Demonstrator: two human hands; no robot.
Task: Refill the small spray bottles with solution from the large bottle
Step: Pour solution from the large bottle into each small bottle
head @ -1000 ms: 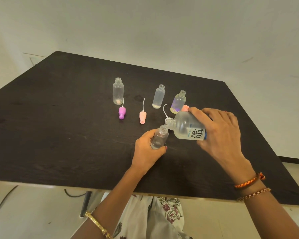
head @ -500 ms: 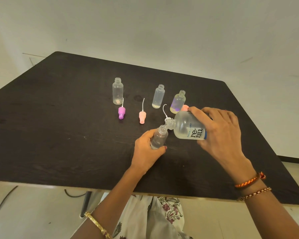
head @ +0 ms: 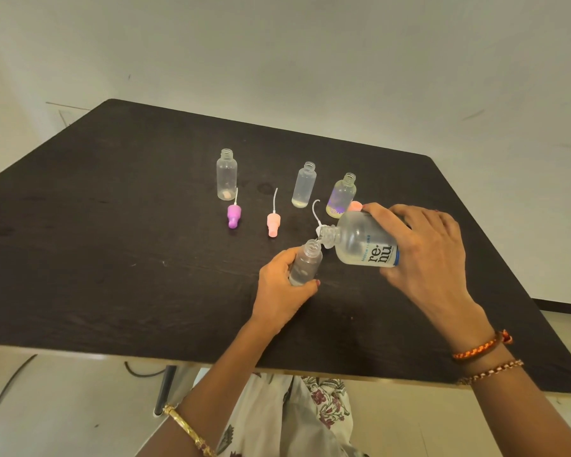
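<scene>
While tipped on its side, the large bottle [head: 363, 240] is gripped by the right hand [head: 422, 255], its neck touching the mouth of a small spray bottle [head: 305, 263] clasped in the left hand [head: 281, 288], near the middle of the desk [head: 112, 258]. Toward the far edge stand three uncapped small bottles: one clear [head: 226, 174], one frosted [head: 304, 184], one with a purple tint [head: 342, 196]. Between the rows lie a purple spray cap [head: 233, 216] and a pink spray cap [head: 273, 223], dip tubes pointing to the far edge.
</scene>
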